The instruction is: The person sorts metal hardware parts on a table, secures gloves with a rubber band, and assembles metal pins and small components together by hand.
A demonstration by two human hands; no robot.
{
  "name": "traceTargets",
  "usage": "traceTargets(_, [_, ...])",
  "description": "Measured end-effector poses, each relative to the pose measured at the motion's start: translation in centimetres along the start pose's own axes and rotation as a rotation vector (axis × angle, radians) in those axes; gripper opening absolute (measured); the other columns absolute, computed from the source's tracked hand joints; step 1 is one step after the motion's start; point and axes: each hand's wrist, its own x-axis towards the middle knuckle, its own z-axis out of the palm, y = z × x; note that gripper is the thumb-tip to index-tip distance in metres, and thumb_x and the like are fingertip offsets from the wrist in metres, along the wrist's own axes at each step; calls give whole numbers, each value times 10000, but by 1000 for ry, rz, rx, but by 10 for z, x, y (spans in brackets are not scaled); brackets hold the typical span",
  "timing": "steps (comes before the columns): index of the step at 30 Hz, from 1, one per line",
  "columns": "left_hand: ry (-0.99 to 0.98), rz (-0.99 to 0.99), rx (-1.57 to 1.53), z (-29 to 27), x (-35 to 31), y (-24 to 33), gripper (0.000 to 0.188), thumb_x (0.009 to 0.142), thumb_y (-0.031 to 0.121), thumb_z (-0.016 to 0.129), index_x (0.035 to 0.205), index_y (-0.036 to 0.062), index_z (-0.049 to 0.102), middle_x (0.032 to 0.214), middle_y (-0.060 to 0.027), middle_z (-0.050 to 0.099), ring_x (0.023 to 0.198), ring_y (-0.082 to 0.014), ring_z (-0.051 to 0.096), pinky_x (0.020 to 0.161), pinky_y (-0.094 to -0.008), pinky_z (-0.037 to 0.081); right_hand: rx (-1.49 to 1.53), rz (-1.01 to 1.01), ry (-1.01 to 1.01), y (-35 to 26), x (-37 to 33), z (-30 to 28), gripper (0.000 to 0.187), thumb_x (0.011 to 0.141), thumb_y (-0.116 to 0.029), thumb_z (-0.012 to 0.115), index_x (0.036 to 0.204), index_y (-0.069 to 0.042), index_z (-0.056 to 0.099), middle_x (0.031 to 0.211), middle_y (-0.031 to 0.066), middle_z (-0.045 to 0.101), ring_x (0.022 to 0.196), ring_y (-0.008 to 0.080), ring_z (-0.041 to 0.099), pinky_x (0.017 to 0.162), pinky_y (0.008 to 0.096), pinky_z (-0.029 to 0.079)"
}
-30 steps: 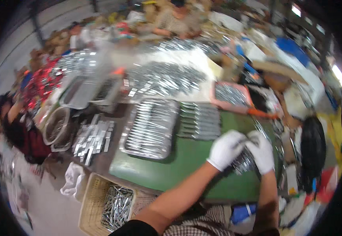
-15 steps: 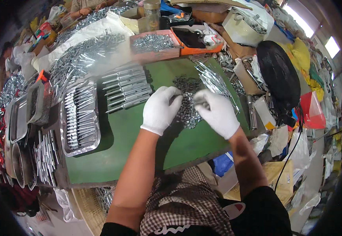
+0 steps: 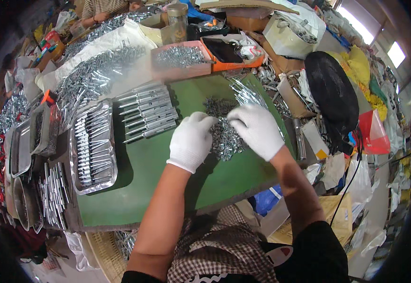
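Over small metal parts point(image 3: 227, 145), left hand point(image 3: 190, 142) and right hand point(image 3: 258, 131) curl (grip unclear); black clothing point(image 3: 317, 257) bears a red-white logo point(image 3: 279, 255).

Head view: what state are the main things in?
White-gloved left hand: fingers bent, grip unclear
White-gloved right hand: fingers bent, grip unclear
Small silvery metal parts: heaped loosely
Silvery pointed metal rods: side by side
Shiny rectangular metal tray: uncovered, filled
Clear cylindrical jar: lid on
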Motion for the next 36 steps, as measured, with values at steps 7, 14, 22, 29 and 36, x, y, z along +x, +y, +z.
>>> traceTargets(7, [-123, 80, 70, -1, -1, 4, 390, 768, -10, 580, 1104, 131, 717, 1060, -109, 665, 991, -339, 626, 875, -449, 522, -33, -109, -145, 13, 52, 26, 159, 842, -218, 658, 919, -97, 726, 915, 135, 675, 905, 360, 648, 842, 479, 509])
traceTargets(14, [79, -117, 0, -3, 0, -7, 212, 816, 3, 573, 964, 67, 711, 963, -148, 667, 904, -360, 645, 802, -461, 527, -191, -61, -257, 26, 67, 35, 152, 827, -212, 661, 880, -83, 721, 916, 154, 676, 932, 351, 648, 861, 466, 508])
traceTargets(22, [236, -161, -30, -2, 0, -6, 179, 862, 43, 613, 1008, 63, 715, 970, -143, 664, 875, -355, 649, 766, -432, 526, -101, -12, -204, 18, 55, 19, 176, 872, -196, 634, 947, -51, 701, 949, 165, 688, 943, 346, 657, 865, 453, 510])
traceTargets(29, [314, -21, -231, -5, 8, -2, 141, 866, 98, 714, 996, 42, 709, 915, -115, 670, 799, -282, 645, 751, -373, 527, 533, 283, -298, -2, 42, 11, 227, 920, -210, 654, 1060, -34, 684, 984, 135, 702, 872, 279, 680, 826, 370, 532])
traceTargets(36, [177, -226, -448, -2, 6, -5, 151, 876, 145, 716, 955, 20, 689, 829, -92, 652, 722, -210, 618, 700, -329, 507, 21, -108, -9, -17, 31, 16, 142, 894, -188, 667, 956, -61, 669, 904, 137, 688, 846, 343, 665, 776, 439, 527])
